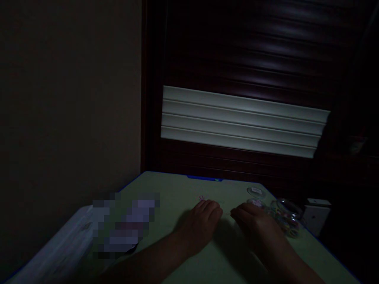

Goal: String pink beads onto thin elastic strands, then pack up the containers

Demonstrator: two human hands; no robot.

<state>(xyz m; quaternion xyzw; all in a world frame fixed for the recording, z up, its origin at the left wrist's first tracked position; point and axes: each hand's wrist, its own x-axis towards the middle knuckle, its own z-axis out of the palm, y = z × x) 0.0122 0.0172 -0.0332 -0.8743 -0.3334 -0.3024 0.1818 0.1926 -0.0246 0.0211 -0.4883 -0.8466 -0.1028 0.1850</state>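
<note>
Dim light is falling across the room: dark slats with a pale band (242, 120) are filling the upper middle and right of the frame, and a green tabletop (166, 189) is spreading below. At lower centre, the left grip (205, 221) is curling palm-down, low over the tabletop; whether it is grasping anything, cannot tell. Just to its right, the right grip (254, 221) is pinching what appears to be a pale strand (227, 213), its visible end showing in the gap between the hands. A small pink piece (201, 198) is lying just beyond the left fingers. Toward the right, a clear jar (286, 213) is holding coloured loops, a smaller container (256, 202) is sitting partly behind the right hand, and a clear lid (256, 192) is lying apart from the jar. Progress, judged: handwork is under way, with supplies set out and the strand in use. No finished piece is showing clearly; the pink piece is too small for its state to be read. How much is remaining, cannot tell; the strand is not yet released.
</note>
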